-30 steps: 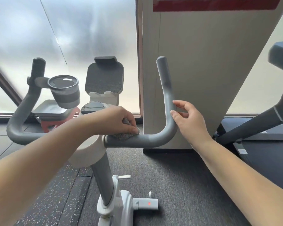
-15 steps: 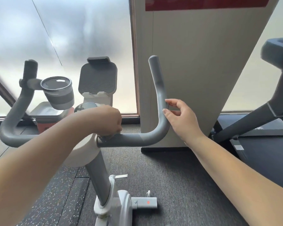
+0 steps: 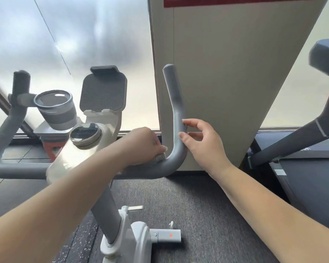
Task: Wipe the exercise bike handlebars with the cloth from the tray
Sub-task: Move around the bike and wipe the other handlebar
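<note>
- Grey foam covers the handlebars (image 3: pixel 176 118) of the exercise bike; the right bar runs level from the white centre housing (image 3: pixel 65 160), bends at about 3 o'clock of the housing and rises upright.
- A grey cup holder (image 3: pixel 55 109) is clamped on the left bar, at about 10 o'clock from the round display (image 3: pixel 85 136). It looks empty, but its dark inside shows only reflections, so I cannot tell for sure.
- At 9 o'clock of the picture, behind the cup holder, a grey tray (image 3: pixel 46 130) sits on something red. It is mostly hidden, and what is in it I cannot see.
- The left hand (image 3: pixel 142 147) lies on top of the level part of the right bar, just before the bend. Its fingers are curled downward and press a grey cloth (image 3: pixel 157 158) against the bar; only a small edge of the cloth shows under the fingertips.
- The right hand (image 3: pixel 203 143) is at the outer side of the bend, at 3 o'clock of the left hand. Its fingers are loosely bent and moderately apart; the thumb and the index fingertip touch the upright bar, and the hand does not close around it.
- A grey tablet holder (image 3: pixel 103 93) stands at 12 o'clock of the round display, empty.
- A red band (image 3: pixel 235 1) crosses the top of the beige panel behind the bar; no writing on it can be read. The display is dark and shows nothing.
- At 3 o'clock another dark machine (image 3: pixel 300 149) stands on the grey carpet.
</note>
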